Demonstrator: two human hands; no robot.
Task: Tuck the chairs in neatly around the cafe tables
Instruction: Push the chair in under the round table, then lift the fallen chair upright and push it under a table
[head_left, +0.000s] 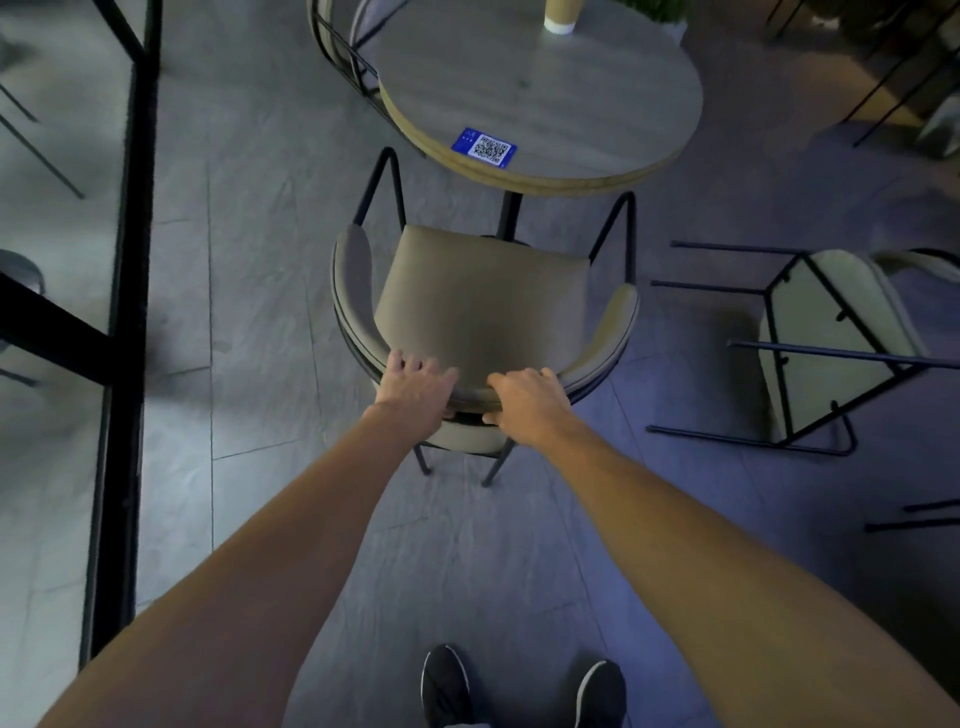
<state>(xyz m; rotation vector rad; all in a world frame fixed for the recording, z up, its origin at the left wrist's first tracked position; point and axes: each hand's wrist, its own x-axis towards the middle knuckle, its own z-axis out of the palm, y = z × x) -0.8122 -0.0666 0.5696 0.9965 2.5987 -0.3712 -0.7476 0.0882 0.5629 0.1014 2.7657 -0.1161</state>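
A chair (480, 306) with an olive-tan padded seat, a curved wraparound backrest in the same fabric and thin black metal legs is seen standing upright, facing a round table (540, 98). The front edge of its seat sits just at the table's near rim, close to the black pedestal; most of the seat is not under the top. The backrest's top edge is gripped by both hands: the left hand (413, 387) is curled over the rim with fingers draped forward onto the inner side, and the right hand (527, 397) is closed around it, fingers on top and thumb underneath.

The table has a grey wood-grain top with a pale ply edge, and a blue QR sticker (484, 147) is stuck near its front rim. A second chair (826, 343) is lying tipped on its side to the right, legs pointing left, apart from the held chair. Open grey tiled floor is left on the chair's left, up to a black-framed glass partition (130, 260). Black shoes (522, 686) are visible behind the chair.
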